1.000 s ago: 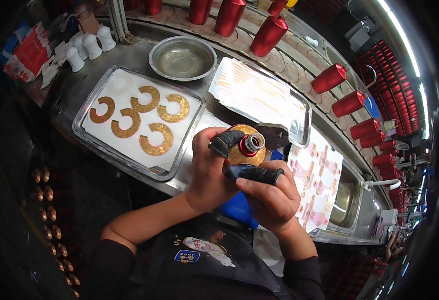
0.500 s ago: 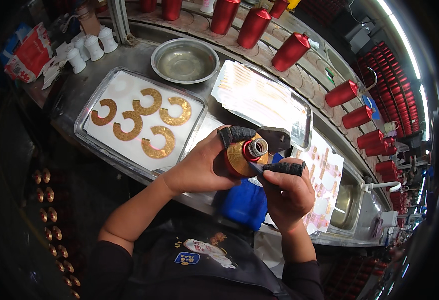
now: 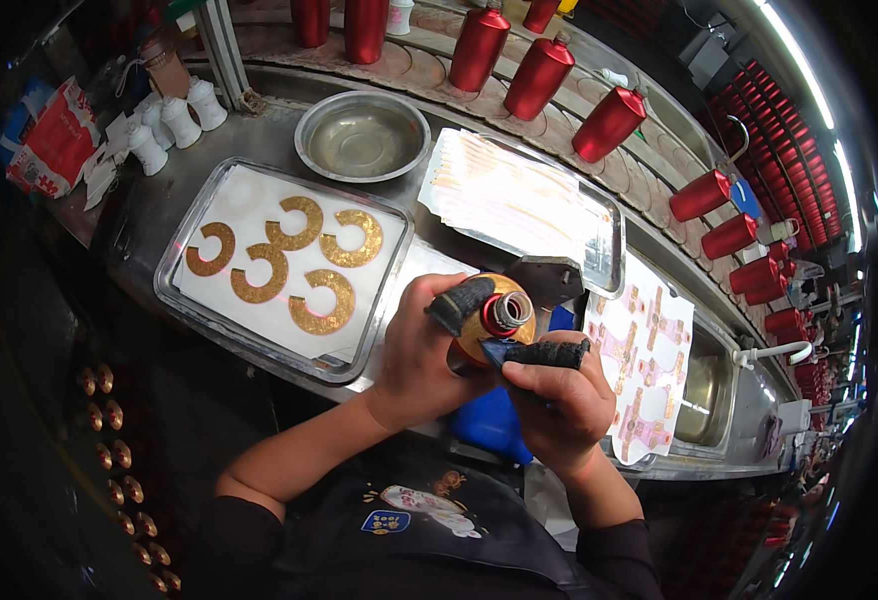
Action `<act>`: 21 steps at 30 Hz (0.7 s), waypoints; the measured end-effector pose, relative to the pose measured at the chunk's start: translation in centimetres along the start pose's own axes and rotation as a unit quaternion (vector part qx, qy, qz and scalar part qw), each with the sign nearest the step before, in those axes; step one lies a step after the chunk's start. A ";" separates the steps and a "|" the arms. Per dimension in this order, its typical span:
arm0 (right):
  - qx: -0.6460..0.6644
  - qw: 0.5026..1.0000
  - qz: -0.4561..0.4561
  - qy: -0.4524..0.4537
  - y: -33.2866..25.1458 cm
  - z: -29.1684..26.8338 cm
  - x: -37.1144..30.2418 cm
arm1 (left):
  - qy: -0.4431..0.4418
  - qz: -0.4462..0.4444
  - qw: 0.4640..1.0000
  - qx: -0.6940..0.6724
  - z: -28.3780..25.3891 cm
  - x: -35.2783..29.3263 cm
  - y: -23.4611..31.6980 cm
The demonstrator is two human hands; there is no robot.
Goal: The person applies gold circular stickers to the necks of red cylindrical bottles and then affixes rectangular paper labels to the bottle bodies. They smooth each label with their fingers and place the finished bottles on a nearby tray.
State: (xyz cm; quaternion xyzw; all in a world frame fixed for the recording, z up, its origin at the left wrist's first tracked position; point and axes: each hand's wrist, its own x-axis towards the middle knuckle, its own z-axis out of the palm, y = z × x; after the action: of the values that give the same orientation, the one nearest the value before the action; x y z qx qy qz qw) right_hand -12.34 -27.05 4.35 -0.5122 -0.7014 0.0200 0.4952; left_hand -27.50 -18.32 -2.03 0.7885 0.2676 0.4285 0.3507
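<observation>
My left hand is closed around a red bottle, its open neck tilted up toward me. A gold decal covers the bottle's shoulder. Pinched in my right hand is a small dark bluish blade-like scraper, its edge against the shoulder just below the neck. Both hands wear a black finger cover. The bottle's body is mostly hidden by my left hand. Beyond the bottle a dark angular block stands close by. To the left, several C-shaped gold decals lie on a white sheet in a metal tray.
A metal basin sits behind the tray. White printed sheets fill another tray, with a pink-and-gold decal sheet to its right, beside a sink. Red bottles line the far rack. Blue cloth hangs below my hands.
The view has shifted slightly. The bottle is turned a little in my left hand, and the scraper still touches its shoulder. Red bottles on the far rack appear farther right.
</observation>
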 end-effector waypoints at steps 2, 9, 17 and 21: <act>0.009 1.000 0.013 -0.006 -0.2 -0.2 0.1 | -0.007 -0.028 0.997 -0.073 -0.1 -0.1 -0.2; 0.025 0.999 0.034 -0.009 -0.2 -0.1 -0.1 | 0.046 0.018 0.998 -0.033 0.7 -0.3 0.1; 0.033 0.998 0.050 0.012 -0.4 0.3 -0.3 | -0.047 0.002 0.996 -0.080 -0.7 0.4 -0.9; 0.043 0.997 0.062 0.003 -0.2 0.2 -0.2 | 0.022 -0.069 0.987 -0.145 0.1 -0.2 -0.7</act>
State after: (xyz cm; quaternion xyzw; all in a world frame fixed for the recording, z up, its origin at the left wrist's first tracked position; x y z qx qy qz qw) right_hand -12.62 -27.20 4.16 -0.5332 -0.6652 0.0791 0.5167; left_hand -27.61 -18.07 -2.77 0.6996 0.2644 0.4544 0.4840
